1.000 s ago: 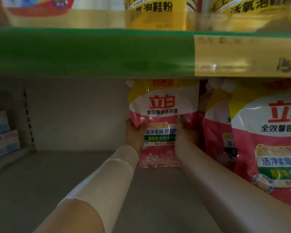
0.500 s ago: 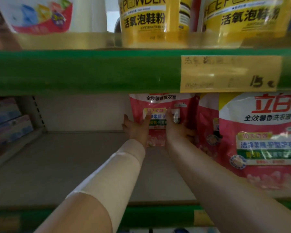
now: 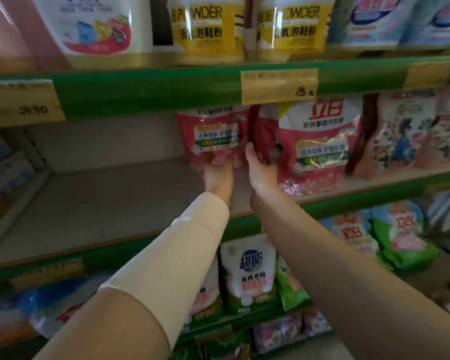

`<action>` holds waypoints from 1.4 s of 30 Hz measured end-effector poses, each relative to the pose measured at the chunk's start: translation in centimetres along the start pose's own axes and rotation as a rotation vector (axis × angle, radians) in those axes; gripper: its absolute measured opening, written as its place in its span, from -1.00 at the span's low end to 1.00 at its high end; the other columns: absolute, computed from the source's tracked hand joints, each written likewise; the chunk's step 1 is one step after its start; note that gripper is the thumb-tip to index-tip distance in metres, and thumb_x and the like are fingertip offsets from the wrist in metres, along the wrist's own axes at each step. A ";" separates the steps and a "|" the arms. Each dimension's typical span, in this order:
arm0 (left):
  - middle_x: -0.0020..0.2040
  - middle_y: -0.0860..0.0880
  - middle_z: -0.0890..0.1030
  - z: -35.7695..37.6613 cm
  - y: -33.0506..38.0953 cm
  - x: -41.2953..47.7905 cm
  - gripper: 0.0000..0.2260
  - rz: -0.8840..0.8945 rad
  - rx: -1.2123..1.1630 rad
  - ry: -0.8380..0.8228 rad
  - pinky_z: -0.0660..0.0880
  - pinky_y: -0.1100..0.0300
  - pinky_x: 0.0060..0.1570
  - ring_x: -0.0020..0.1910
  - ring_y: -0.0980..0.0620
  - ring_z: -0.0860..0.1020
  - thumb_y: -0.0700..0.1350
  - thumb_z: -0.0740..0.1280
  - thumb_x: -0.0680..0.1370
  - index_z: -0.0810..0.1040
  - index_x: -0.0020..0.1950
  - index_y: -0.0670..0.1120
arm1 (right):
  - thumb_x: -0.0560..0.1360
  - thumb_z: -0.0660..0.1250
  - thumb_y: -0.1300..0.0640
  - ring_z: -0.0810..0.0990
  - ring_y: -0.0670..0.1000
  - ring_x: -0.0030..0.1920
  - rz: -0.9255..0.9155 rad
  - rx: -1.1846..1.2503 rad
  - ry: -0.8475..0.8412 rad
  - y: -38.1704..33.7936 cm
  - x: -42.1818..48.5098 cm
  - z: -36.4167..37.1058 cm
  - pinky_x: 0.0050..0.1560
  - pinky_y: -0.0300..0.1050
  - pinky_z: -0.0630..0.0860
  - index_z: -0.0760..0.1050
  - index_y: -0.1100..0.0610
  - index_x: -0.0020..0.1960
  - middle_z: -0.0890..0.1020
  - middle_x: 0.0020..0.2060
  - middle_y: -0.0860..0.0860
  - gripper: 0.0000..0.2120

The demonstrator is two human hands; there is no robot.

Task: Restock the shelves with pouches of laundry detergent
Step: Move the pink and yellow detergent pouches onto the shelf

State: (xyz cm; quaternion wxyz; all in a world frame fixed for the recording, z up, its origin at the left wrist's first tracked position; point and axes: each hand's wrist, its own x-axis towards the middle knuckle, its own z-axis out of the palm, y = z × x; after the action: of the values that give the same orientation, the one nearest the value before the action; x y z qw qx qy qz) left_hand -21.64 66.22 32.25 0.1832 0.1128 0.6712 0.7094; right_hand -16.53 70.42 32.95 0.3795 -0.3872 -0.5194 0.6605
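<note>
A pink laundry detergent pouch (image 3: 211,133) stands upright at the back of the middle shelf (image 3: 102,203), at the left end of a row of like pouches. My left hand (image 3: 217,175) touches its bottom edge from the front, fingers blurred. My right hand (image 3: 260,170) is at the pouch's right side, thumb up along that edge, fingers curled into the gap beside the neighbouring pink pouch (image 3: 320,141). A further pouch (image 3: 264,131) stands half hidden between the two.
Left of the pouch the middle shelf is bare as far as some blue boxes (image 3: 5,165). Floral packs (image 3: 405,131) stand to the right. Yellow tubs (image 3: 208,29) fill the shelf above, more bags (image 3: 247,271) the shelf below. Green shelf rails carry yellow price tags (image 3: 278,85).
The view has pulled back and up, so the lower shelf now shows. Both hands have slid down from the pouch's front label to its bottom and right edge.
</note>
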 end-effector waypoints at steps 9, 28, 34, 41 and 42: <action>0.32 -0.09 0.48 6.2 -4.2 -11.4 -0.67 -0.090 -0.162 -0.371 0.39 -0.05 0.31 0.28 -0.09 0.46 -0.03 0.24 0.60 0.42 0.33 -0.13 | 0.50 0.27 -0.17 0.51 0.16 0.24 0.087 0.137 0.358 3.0 -3.5 -13.5 0.20 0.02 0.46 0.31 0.25 0.40 0.49 0.29 0.13 -0.35; 0.33 -0.18 0.46 17.5 -25.8 -43.2 -0.65 -0.473 0.220 -1.019 0.33 0.11 0.27 0.31 -0.12 0.42 -0.09 0.22 0.61 0.37 0.35 -0.22 | 0.59 0.17 -0.05 0.35 0.25 0.37 0.262 0.544 1.104 15.2 -25.7 -46.9 0.36 0.09 0.27 0.38 0.26 0.32 0.47 0.31 0.20 -0.54; 0.09 -0.02 0.49 15.6 -30.2 -50.4 -0.73 -0.621 0.369 -1.082 0.28 0.15 0.19 0.15 -0.01 0.41 -0.05 0.17 0.62 0.38 0.32 -0.05 | 0.61 0.13 -0.03 0.32 0.26 0.39 0.305 0.634 1.265 19.5 -33.6 -51.1 0.38 0.08 0.26 0.36 0.26 0.36 0.46 0.33 0.16 -0.54; 0.14 -0.06 0.44 14.0 -32.3 -58.2 -0.66 -0.718 0.522 -1.282 0.26 0.21 0.09 0.07 0.02 0.39 -0.09 0.16 0.63 0.33 0.40 -0.13 | 0.63 0.08 -0.03 0.33 0.16 0.40 0.336 0.820 1.468 22.7 -40.5 -52.9 0.38 -0.01 0.26 0.26 0.27 0.44 0.37 0.41 0.14 -0.51; 0.19 -0.08 0.44 14.0 -32.5 -59.1 -0.63 -0.722 0.540 -1.320 0.26 0.22 0.09 0.09 0.02 0.40 -0.11 0.16 0.63 0.30 0.43 -0.16 | 0.63 0.08 -0.02 0.34 0.16 0.40 0.328 0.847 1.507 22.8 -41.2 -53.1 0.38 -0.01 0.26 0.25 0.27 0.44 0.37 0.41 0.15 -0.50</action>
State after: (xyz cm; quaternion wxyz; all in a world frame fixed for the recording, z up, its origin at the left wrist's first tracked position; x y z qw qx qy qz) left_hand 41.21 55.67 6.07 0.7274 0.3255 0.5679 0.2058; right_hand 46.26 50.07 6.91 0.6334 -0.6166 0.2202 0.4126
